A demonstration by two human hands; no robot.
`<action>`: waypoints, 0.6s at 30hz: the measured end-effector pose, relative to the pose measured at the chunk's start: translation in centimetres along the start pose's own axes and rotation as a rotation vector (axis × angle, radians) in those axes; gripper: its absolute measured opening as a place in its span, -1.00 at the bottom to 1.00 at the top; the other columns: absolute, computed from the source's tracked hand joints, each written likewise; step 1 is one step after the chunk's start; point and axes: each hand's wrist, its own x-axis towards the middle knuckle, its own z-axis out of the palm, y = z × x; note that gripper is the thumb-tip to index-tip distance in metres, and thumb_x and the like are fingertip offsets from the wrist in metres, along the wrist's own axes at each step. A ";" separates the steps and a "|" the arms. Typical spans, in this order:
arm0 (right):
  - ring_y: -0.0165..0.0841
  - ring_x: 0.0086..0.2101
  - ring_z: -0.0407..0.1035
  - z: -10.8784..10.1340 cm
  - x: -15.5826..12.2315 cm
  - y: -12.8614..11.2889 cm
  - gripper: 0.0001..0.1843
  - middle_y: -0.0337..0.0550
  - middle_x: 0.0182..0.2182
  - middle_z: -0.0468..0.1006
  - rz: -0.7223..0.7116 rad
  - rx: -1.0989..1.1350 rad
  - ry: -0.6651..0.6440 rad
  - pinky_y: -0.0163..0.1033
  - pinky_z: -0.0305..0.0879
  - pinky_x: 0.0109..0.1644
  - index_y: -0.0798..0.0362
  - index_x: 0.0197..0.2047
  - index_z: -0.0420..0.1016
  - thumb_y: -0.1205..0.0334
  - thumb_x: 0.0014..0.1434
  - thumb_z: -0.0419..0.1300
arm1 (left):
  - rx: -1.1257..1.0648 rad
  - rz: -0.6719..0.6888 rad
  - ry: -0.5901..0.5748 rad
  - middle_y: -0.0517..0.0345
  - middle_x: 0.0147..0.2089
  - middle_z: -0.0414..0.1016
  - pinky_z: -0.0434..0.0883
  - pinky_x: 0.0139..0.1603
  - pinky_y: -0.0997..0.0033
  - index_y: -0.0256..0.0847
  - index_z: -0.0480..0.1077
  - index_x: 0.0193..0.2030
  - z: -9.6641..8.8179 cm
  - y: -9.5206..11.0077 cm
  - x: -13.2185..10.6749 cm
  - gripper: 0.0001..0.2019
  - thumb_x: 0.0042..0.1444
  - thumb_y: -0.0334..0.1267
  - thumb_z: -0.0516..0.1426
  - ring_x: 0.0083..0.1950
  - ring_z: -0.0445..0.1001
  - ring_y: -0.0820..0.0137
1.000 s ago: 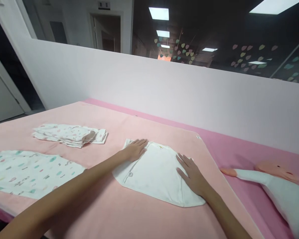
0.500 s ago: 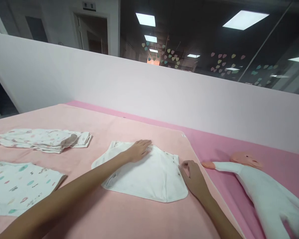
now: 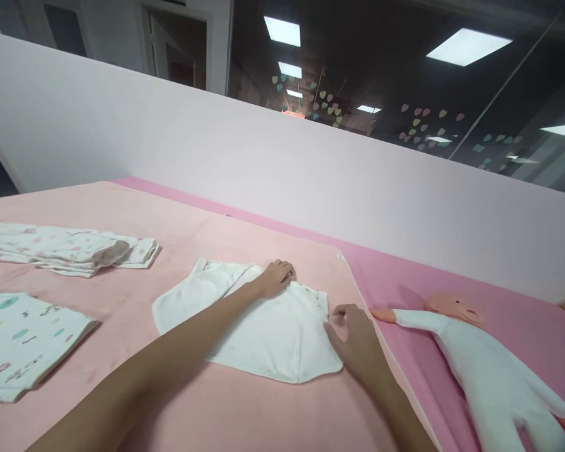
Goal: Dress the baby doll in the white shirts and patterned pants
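A white baby garment (image 3: 273,339) with small snaps along its upper right edge lies spread on a pink mat. My left hand (image 3: 277,278) rests at its top edge, fingers curled down on the cloth, and the forearm crosses over the garment's left half. Beside the right edge is my right hand (image 3: 355,342), thumb and fingers apart, with nothing held between them. The thumb is close to the cloth near the snaps; whether it touches I cannot tell.
Folded printed clothes (image 3: 70,248) and another printed cloth (image 3: 23,345) lie to the left on the pink mat (image 3: 169,232). A doll (image 3: 480,358) in white lies at the right on a darker pink surface. A white wall (image 3: 263,163) rises behind.
My left hand's fingers have curled in at the garment's top edge, where they lay flatter before. Creases now show in the left part. The camera view has shifted slightly.
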 end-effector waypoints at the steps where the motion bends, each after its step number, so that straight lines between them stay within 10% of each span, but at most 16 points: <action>1: -0.10 -0.06 0.43 0.1 -0.1 -0.8 -0.70 -0.03 -0.09 0.54 -0.063 0.005 -0.006 0.00 0.41 0.02 -0.02 0.01 0.45 0.00 0.32 0.23 | -0.005 0.006 0.000 0.04 -0.01 0.56 0.35 0.14 0.13 -0.14 0.46 -0.04 -0.1 0.1 -0.1 -0.78 0.40 -0.14 0.03 0.05 0.45 0.19; 6: -0.13 0.39 0.15 0.9 -1.5 -4.5 -0.44 -0.18 0.43 0.27 -0.295 0.027 -0.407 0.11 0.20 0.44 -0.28 0.46 0.22 -0.02 0.45 0.11 | -0.030 -0.014 -0.003 0.05 0.03 0.57 0.35 0.18 0.10 -0.13 0.45 -0.03 -0.6 0.2 -0.2 -0.82 0.26 -0.23 0.15 0.11 0.45 0.15; 11: -0.09 0.50 -0.11 1.3 -2.2 -4.7 -0.30 -0.29 0.54 0.00 -0.305 -0.044 -0.559 0.22 0.09 0.49 -0.35 0.58 -0.08 -0.07 0.48 0.06 | -0.031 -0.044 0.008 0.07 0.03 0.57 0.33 0.22 0.06 -0.12 0.44 -0.02 -0.5 0.2 -0.2 -0.83 0.28 -0.23 0.13 0.10 0.44 0.15; 18: -0.23 0.11 0.45 1.6 -1.9 -3.8 -0.64 -0.13 0.08 0.60 -0.664 0.037 -0.355 0.15 0.16 0.42 -0.14 0.21 0.50 0.26 0.39 0.18 | -0.017 0.038 -0.077 0.04 0.15 0.50 0.27 0.26 0.06 -0.09 0.44 0.06 -2.5 0.9 -0.6 -0.74 0.23 -0.26 0.13 0.19 0.38 0.14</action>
